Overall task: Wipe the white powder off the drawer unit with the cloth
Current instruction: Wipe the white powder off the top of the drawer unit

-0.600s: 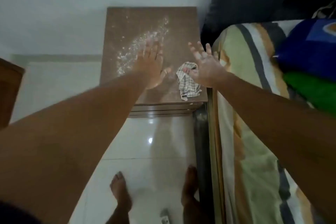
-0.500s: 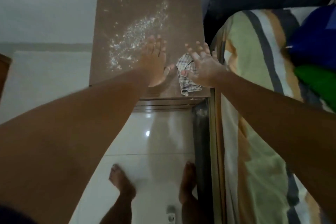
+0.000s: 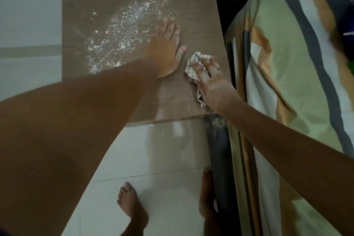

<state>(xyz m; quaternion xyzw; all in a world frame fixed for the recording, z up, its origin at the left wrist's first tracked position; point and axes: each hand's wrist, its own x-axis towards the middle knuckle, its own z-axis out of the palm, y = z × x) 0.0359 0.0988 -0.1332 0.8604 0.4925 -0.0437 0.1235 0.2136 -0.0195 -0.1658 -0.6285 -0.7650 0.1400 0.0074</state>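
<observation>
Pale floor tiles (image 3: 168, 151) run beneath a brown wooden drawer unit (image 3: 197, 11) that stands just beside a bed with a striped cover (image 3: 283, 67). Seen from above, the unit's top carries the white powder (image 3: 124, 30), a loose diagonal scatter across its middle and far part.

At the near right corner of that top, the right hand (image 3: 212, 84) has its fingers curled over a checked cloth (image 3: 193, 63), bunching it against the wood; the thumb side is hidden, so whether the cloth is truly pinched or only pressed down is hard to tell. A frayed tail of the cloth sticks out under the heel of the hand, toward the front edge. Some pale dust clings to the fingers and the back of this hand.

Just left of that grip, the left hand (image 3: 166, 50) lies flat on the wood with fingers spread, holding nothing. It probably steadies the unit or the person's lean while the other hand gathers the cloth.

All the powder sits beyond and to the left of the gripped cloth, past the flat hand, so wiping has apparently not begun. Sweeping from the grip outward would likely mean lifting that left hand clear, and powder could be pushed over the far or left edge onto the floor.
</observation>
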